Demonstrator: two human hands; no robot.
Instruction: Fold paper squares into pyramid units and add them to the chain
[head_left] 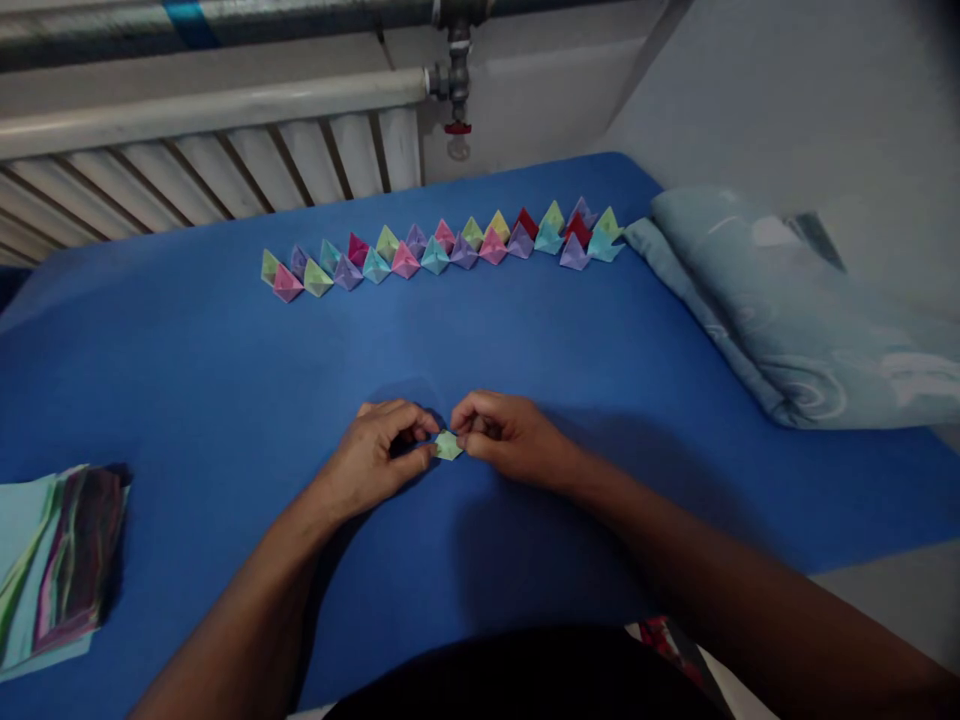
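A small folded piece of light green paper [448, 446] is held between my two hands, low over the blue surface. My left hand [382, 447] pinches its left edge between thumb and fingers. On the opposite side my right hand [506, 435] grips its right edge, thumb against curled fingers. The fingertips cover both ends of the paper. Farther back, folded paper boats stand in a long double row, among them a pink boat [287, 284], a yellow boat [498, 222] and a purple boat [574, 254].
A stack of coloured paper sheets [45, 560] lies at the left edge of the blue surface [187, 380]. On the right rests a folded pale blue patterned cloth [795, 310]. A white radiator [217, 165] and a pipe valve [458, 80] run along the wall behind.
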